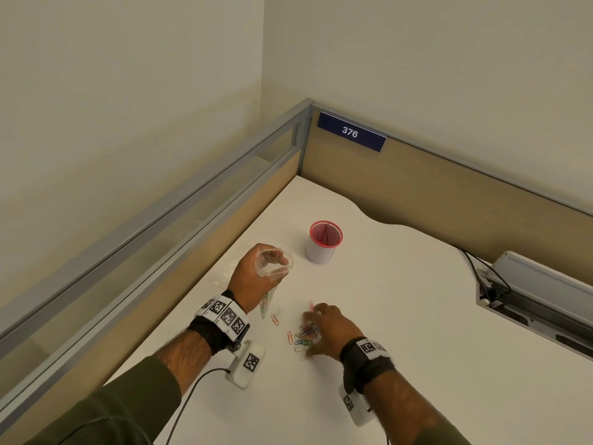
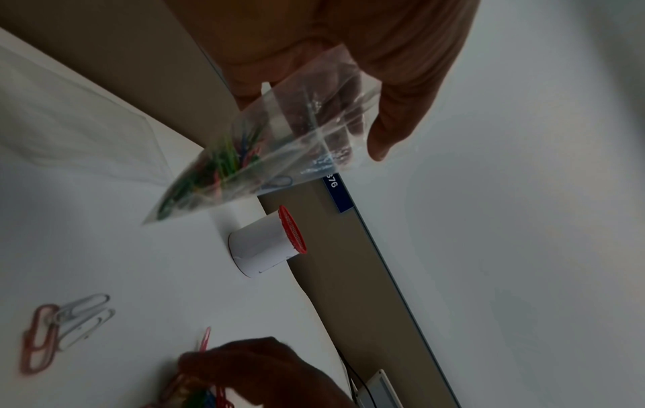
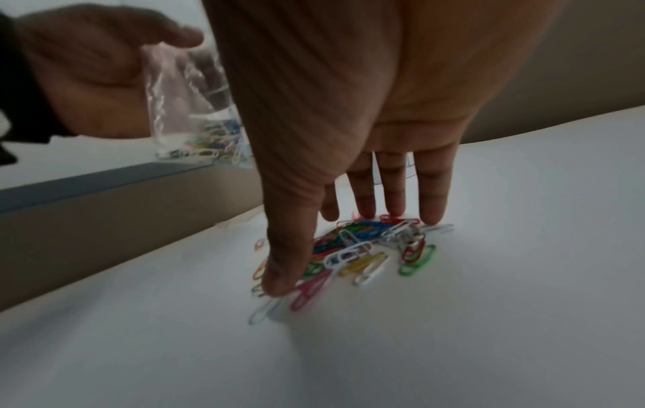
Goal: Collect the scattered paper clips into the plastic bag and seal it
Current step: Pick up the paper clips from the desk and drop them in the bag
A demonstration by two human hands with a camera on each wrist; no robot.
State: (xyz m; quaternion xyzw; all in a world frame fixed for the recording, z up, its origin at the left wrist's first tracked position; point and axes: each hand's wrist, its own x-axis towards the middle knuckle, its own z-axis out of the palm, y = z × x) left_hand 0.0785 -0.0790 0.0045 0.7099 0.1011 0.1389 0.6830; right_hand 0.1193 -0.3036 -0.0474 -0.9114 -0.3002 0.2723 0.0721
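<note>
Pinched by its open mouth in my left hand, the plastic bag hung clear of the white desk, its lower corner sagging with coloured paper clips already inside. On the left wrist view I saw my thumb and fingers curled round the upper film, holding the mouth spread. Behind that hand, near the desk's left edge, lay what looked like another flat clear bag, though it was too faint for me to be sure. Just below the bag's hanging corner a small cluster of clips, one red and two pale, lay on the desk apart from the rest. Farther back stood a white cup with a red mesh rim, upright and well apart from both hands. To the right of the small cluster sat the main pile of paper clips, red, blue, green, yellow and white, tangled together on the desk. My right hand was spread over that pile, fingers straight and pointing down, their tips touching the far side of the pile while the thumb pressed on the near side; nothing was closed in it. At the far right edge a grey cable tray was set into the desk.
</note>
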